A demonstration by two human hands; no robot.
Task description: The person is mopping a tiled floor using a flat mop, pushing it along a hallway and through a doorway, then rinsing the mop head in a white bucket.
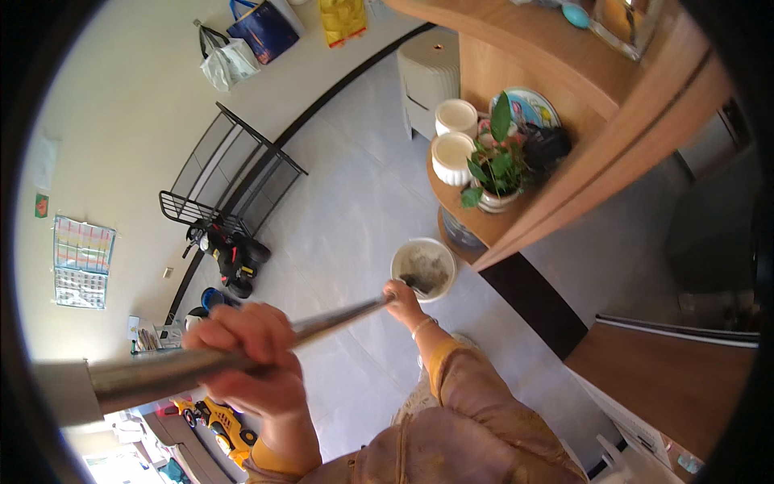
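My left hand (254, 357) grips the upper part of a long metal pole (151, 375) that has a pale grey end piece close to the camera. Farther down, my right hand (404, 301) is closed around the same pole, beside a white bucket (452, 254) on the floor. The bucket holds cloudy greyish water with foam. Something dark at its near left side, by my right hand, looks like the pole's lower end; what it is cannot be made out.
A wooden shelf unit (538, 48) with white pots (453, 158) and a potted plant (499, 169) stands beyond the bucket. A black metal rack (233, 175) and a toy motorbike (233, 254) are by the left wall. A yellow toy vehicle (224, 426) is at lower left.
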